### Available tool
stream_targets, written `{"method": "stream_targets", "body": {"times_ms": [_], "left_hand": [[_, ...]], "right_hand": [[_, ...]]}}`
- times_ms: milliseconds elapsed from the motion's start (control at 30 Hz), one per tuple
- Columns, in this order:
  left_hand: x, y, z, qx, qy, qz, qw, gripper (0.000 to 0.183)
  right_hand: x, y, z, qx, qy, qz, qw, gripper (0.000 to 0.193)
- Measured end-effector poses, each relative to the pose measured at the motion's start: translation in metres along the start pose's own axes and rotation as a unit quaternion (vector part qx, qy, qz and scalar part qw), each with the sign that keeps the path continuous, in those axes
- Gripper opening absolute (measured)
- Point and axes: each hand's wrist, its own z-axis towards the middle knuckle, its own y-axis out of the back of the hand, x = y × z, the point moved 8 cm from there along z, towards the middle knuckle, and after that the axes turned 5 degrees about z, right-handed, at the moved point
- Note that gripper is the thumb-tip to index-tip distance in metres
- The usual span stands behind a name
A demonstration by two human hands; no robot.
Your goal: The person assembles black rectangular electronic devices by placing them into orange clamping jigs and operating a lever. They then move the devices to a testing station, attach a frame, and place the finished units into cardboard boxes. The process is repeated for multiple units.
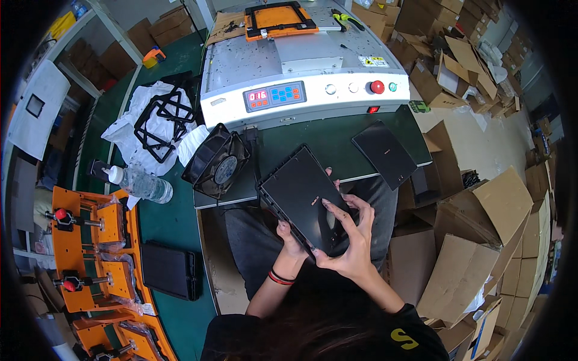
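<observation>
Tilted above my lap is a black rectangular casing (301, 192), with a flat face and a ridged rim along its left side. My left hand (292, 242) grips its lower left edge, thumb at the rim and fingertips showing past the far side. My right hand (354, 239) holds the lower right corner, its thumb on the bottom edge and a fingertip on the face beside small marks. A flat black plate (385, 154) lies at the right end of the green bench, jutting over the edge.
A white machine (301, 87) with buttons stands ahead, bearing an orange fixture (281, 21) and green-handled pliers (347, 20). Leftward are a black fan (218, 162), black frames (162, 123), a bottle (141, 183), black casings (170, 269) and orange clamp fixtures (102, 253). Cardboard boxes (475, 234) crowd the right.
</observation>
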Motion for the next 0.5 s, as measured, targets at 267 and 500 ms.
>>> {"method": "stream_targets", "body": {"times_ms": [267,500], "left_hand": [[0.0004,0.0017,0.0,0.0,-0.001,-0.009,1.0,0.121],[0.0034,0.0062,-0.0014,0.001,-0.003,-0.019,1.0,0.119]], "right_hand": [[-0.001,-0.0023,-0.0017,0.0,-0.005,0.001,1.0,0.076],[-0.0031,-0.0064,-0.0009,0.021,-0.017,0.016,1.0,0.073]]}}
